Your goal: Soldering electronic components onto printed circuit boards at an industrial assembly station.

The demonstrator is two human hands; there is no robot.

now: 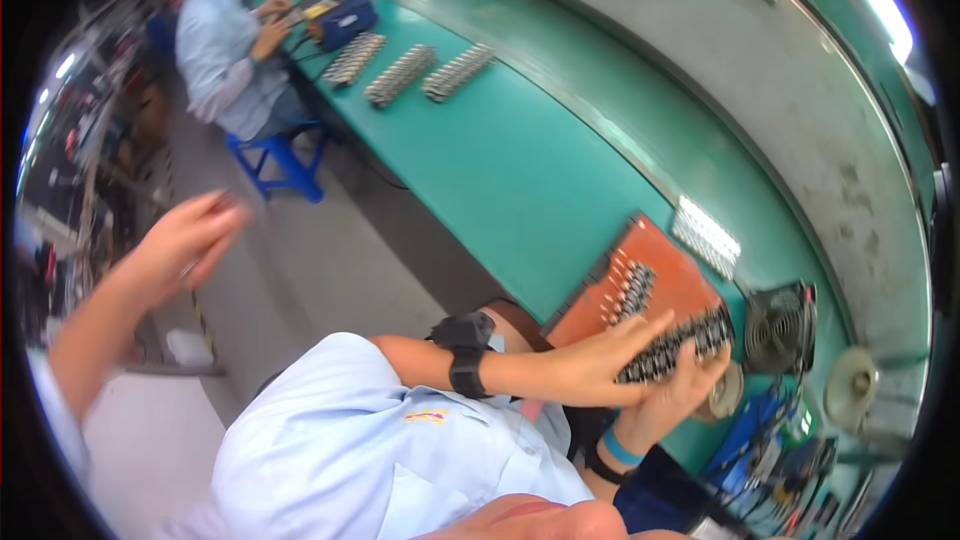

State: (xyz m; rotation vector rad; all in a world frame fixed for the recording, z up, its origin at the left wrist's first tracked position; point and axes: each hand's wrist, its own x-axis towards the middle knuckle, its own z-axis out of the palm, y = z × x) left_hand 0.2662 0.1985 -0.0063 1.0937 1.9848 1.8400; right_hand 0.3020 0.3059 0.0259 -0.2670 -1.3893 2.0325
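On the right of the head view, both my hands are at a long black block [680,345] studded with silver-tipped parts in rows. My left hand [610,360], with a black device strapped at its wrist, grips the near-left end, its fingers along the upper side. My right hand [683,390], wearing a blue wristband and a black strap, holds the block from the lower side with its fingers curled up over it. Beneath is a reddish-brown board [590,312]; a shorter row of black parts with silver pins [630,290] sits on it.
A black fan [780,328], a white slotted tray [706,237] and a beige cone-shaped thing [850,385] stand around the board on the green table [520,190]. Three metal-studded blocks [400,75] lie farther back. A co-worker's blurred hand [190,240] reaches in at left; another person [225,50] sits beyond.
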